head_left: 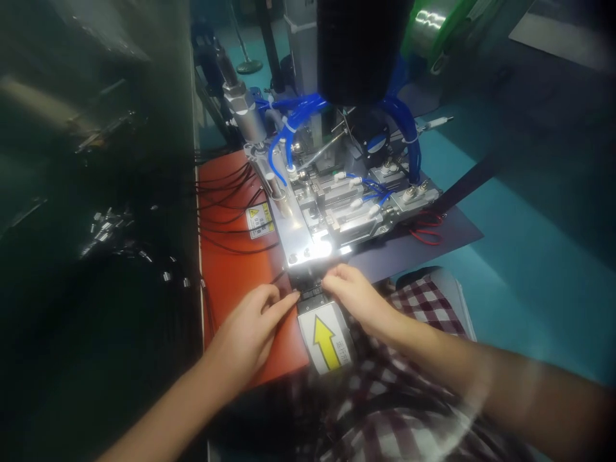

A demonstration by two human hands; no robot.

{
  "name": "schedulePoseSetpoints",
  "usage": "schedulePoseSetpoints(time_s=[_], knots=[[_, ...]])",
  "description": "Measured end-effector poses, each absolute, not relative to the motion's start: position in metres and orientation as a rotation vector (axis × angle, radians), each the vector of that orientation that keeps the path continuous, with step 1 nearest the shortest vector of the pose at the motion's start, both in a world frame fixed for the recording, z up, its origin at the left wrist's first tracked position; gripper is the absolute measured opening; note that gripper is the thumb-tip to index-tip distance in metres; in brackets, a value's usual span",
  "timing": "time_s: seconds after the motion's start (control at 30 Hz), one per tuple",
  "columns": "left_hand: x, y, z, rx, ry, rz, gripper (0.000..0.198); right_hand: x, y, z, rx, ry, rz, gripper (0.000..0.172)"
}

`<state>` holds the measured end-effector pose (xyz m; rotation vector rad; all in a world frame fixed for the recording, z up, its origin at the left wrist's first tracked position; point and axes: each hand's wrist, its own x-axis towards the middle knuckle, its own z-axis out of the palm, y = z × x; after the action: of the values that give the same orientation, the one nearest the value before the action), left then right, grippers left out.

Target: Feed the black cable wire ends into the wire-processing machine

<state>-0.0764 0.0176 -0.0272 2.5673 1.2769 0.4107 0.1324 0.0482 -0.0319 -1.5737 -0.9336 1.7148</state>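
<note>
Left hand (248, 330) and right hand (355, 294) flank a black block-shaped fixture (312, 293), perhaps for steadiness; whether fingers grip, I cannot tell.

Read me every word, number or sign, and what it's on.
No words or numbers legible; signs only:
Yellow arrow, on the white label; characters beside it too blurred.
Yellow warning triangle, on the small label on the orange board; its print too small.
Blue-and-white mark, on the round black part; too blurred.
</note>
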Motion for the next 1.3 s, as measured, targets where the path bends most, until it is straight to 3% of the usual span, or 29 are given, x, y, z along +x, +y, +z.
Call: schedulePoseSetpoints(time_s=[0.2,0.4,0.67,1.03,1.3], knots=[[-0.083,-0.011,-0.019,2.346,1.55,0.362,0.032,0.134,0.046,-0.034,-1.567,-1.0,1.685,0.012],[-0.109,0.012,-0.026,2.745,1.147,0.32,0.048,0.134,0.047,-0.037,-1.558,-1.004,1.679,0.01],[-0.114,0.018,-0.037,2.548,1.168,0.486,0.048,0.145,0.042,-0.037,-1.497,-0.977,1.776,0.009],[-0.115,0.014,-0.044,2.6,1.221,0.5,0.048,0.173,0.027,-0.043,-1.246,-2.346,0.458,0.039],[-0.116,0.014,-0.043,2.599,1.218,0.468,0.05,0.168,0.033,-0.013,-1.419,-2.611,0.412,0.042]])
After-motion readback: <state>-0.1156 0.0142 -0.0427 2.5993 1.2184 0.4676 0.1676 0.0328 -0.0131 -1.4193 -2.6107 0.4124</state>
